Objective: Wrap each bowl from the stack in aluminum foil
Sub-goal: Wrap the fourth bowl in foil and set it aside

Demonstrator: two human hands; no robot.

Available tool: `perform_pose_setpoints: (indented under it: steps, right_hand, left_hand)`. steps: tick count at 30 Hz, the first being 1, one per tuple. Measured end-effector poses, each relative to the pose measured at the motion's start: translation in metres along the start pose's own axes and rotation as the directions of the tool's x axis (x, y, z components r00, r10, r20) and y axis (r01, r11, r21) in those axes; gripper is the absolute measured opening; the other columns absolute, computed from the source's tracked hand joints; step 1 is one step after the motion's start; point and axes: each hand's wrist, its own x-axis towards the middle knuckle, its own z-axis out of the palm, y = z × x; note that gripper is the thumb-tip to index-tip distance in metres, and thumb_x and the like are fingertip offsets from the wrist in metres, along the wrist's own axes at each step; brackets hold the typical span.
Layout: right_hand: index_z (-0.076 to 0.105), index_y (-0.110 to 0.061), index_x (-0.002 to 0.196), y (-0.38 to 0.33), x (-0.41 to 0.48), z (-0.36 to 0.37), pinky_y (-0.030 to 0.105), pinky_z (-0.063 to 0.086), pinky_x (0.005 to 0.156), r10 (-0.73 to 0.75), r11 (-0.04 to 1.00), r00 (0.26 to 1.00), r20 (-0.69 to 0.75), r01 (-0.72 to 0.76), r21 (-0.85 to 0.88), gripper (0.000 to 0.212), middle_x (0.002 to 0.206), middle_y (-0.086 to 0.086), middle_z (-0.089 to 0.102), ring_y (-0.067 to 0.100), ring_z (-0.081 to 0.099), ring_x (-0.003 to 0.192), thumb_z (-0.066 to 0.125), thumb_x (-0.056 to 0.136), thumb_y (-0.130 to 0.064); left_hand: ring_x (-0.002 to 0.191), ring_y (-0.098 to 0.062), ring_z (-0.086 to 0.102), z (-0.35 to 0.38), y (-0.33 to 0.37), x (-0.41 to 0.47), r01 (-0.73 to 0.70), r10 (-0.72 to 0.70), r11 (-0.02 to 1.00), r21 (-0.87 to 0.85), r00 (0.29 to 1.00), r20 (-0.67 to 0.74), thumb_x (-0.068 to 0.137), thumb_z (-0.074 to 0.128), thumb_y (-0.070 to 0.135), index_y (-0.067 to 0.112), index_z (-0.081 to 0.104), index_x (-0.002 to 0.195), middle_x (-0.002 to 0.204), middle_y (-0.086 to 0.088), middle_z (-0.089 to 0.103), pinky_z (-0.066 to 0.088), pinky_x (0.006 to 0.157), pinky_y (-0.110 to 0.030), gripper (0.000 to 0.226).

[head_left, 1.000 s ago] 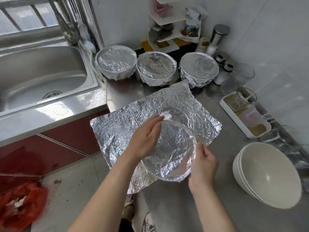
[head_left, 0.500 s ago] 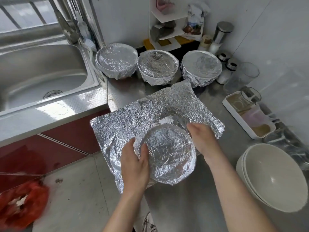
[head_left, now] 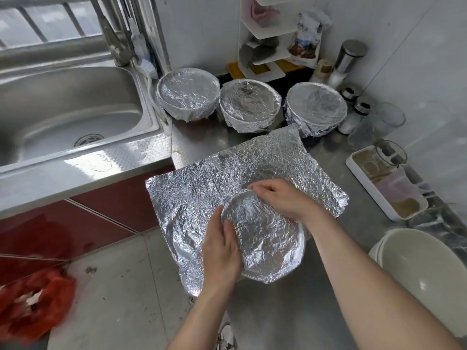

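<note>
Left of the foil sheet I see the sink, out of play. On the sheet's near right corner sits the foil-covered bowl, placed there, I judge, for a firm surface to press against. The left hand cups its left rim to steady it, and the right hand curls over the far rim, crimping foil down. Beyond the sheet stand three wrapped bowls; to the right of it waits the stack of bare bowls
</note>
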Motion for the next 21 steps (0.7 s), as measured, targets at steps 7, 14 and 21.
perform_pose_setpoints:
  steps: [7,14,21]
  right_hand:
    - [0.067,-0.025,0.113,0.008,-0.001,0.003,0.027,0.037,0.061,0.022,0.995,0.996,-0.083,-0.013,0.103,0.021,0.071,-0.003,0.054,0.011,0.045,0.060,0.053,0.099,-0.027]
    - [0.065,-0.016,0.123,0.019,-0.031,0.014,0.026,0.054,0.077,0.049,0.976,0.933,-0.355,0.032,0.217,0.028,0.096,-0.014,0.070,0.008,0.067,0.091,0.053,0.099,-0.022]
    - [0.069,-0.013,0.111,0.036,-0.033,0.035,0.010,0.030,0.046,0.071,0.972,0.907,-0.415,0.030,0.233,0.022,0.064,-0.009,0.053,-0.004,0.043,0.047,0.052,0.100,-0.022]
  left_hand:
    - [0.121,-0.030,0.056,-0.003,0.006,0.003,-0.031,0.032,0.997,-0.065,0.999,0.015,0.104,0.032,0.037,0.034,0.043,0.142,0.132,-0.004,0.059,0.043,0.104,-0.049,0.040]
    - [0.126,0.007,0.031,-0.024,0.032,0.029,-0.086,0.091,0.996,-0.033,0.971,0.223,0.105,0.038,0.028,0.030,0.033,0.150,0.141,0.023,0.035,0.023,0.095,0.001,0.045]
    - [0.070,-0.018,0.058,-0.026,0.048,0.072,0.042,-0.104,0.989,0.143,0.883,0.457,0.102,0.037,0.047,0.008,0.062,0.119,0.079,-0.004,0.060,0.051,0.073,-0.031,0.050]
